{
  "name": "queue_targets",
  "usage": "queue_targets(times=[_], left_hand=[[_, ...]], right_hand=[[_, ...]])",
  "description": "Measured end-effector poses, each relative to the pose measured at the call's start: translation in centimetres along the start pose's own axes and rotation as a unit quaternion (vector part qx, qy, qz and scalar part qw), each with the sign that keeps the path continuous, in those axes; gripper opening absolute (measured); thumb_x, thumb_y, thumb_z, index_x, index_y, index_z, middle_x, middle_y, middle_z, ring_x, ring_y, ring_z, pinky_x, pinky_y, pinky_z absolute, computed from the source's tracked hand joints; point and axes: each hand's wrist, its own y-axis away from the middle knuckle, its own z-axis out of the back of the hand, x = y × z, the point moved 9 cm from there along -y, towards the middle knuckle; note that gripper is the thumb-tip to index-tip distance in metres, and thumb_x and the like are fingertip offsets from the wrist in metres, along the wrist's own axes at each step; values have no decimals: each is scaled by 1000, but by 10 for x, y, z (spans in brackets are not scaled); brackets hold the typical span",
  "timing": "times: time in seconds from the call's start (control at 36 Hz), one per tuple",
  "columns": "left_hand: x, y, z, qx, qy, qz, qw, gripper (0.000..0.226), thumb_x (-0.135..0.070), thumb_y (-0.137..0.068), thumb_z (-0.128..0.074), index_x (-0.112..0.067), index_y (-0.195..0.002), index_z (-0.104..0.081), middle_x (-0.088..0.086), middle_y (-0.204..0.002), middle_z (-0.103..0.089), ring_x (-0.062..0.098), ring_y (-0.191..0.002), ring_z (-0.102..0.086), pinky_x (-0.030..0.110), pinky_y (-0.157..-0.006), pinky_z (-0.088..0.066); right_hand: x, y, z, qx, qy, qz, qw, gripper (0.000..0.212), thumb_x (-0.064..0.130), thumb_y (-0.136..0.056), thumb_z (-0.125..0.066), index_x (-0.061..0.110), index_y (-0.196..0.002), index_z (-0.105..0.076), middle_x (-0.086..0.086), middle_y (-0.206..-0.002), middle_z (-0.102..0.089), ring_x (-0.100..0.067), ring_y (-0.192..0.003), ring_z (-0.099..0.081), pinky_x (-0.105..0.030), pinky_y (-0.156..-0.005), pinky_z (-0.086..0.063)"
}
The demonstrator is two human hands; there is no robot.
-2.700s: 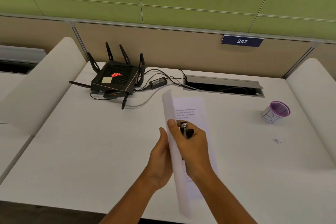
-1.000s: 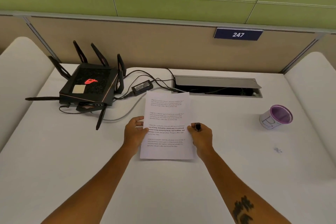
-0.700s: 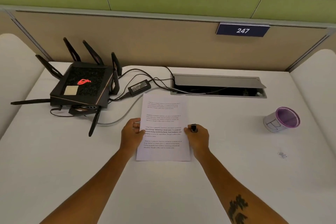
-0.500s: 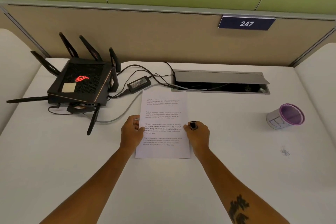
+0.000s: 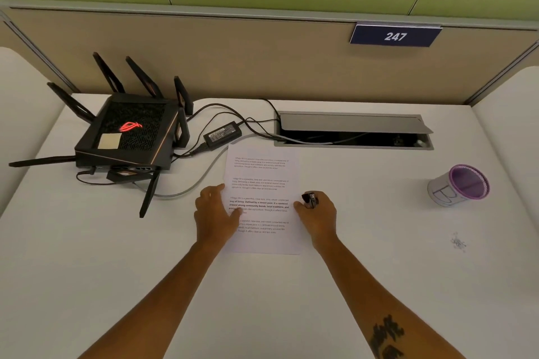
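A white printed sheet of paper (image 5: 264, 181) lies flat on the white desk (image 5: 116, 256), with several blocks of text on it. My left hand (image 5: 214, 217) rests on the sheet's left edge, its thumb on the text. My right hand (image 5: 318, 216) sits at the sheet's right edge with its fingers curled around a small black and silver object (image 5: 309, 199), whose top sticks out above the fist; what the object is cannot be told.
A black router (image 5: 128, 134) with several antennas stands at the back left, its power adapter (image 5: 222, 134) and cables trailing to an open cable hatch (image 5: 354, 131). A purple-rimmed cup (image 5: 459, 185) stands at right. A partition wall bears a sign 247 (image 5: 395, 36).
The sheet, held upright in both hands 2.7 s ago, now lies flat on the desk. Over the last second both hands have stayed at its edges; only the view shifted slightly.
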Motion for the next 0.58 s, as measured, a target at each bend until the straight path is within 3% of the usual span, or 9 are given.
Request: queue_targets(times=[0.14,0.22,0.31,0.44,0.58], left_hand=[[-1,11,-9,32,-73,-22,997,94,-56,-88,-82,-18,-163,-39,13,-171,-35,37,-154,-36,59,-122,-38],[-2,19,-14,45,-91,-36,994,99,-62,-88,-80,-19,-165,-36,11,-175,-29,36,-158,-30,58,-125,-33],[-3,25,-17,47,-92,-39,994,100,-63,-89,-78,-18,-166,-33,9,-176,-26,34,-159,-28,57,-126,-31],[-6,33,-17,51,-94,-42,993,98,-64,-92,-74,-18,-167,-31,10,-177,-24,34,-161,-26,58,-128,-28],[-8,40,-16,51,-96,-33,994,93,-61,-94,-72,-18,-166,-32,11,-178,-24,34,-162,-27,59,-130,-26]], right_hand=[[1,-14,14,39,-24,-4,999,37,21,-91,-74,32,-121,-57,17,-107,-63,-1,-94,-62,-18,-72,-48],[8,-27,28,59,8,17,998,31,24,-94,-72,34,-119,-56,15,-107,-63,-13,-100,-65,-35,-85,-58],[20,-41,46,64,70,51,994,25,25,-94,-74,27,-116,-62,7,-104,-65,-26,-103,-67,-48,-95,-58],[51,-68,77,42,241,142,959,27,17,-89,-78,6,-113,-71,-13,-107,-69,-31,-106,-63,-28,-83,-40],[73,-92,97,45,320,187,928,44,7,-94,-73,5,-137,-65,-17,-132,-67,-35,-123,-62,-35,-103,-46]])
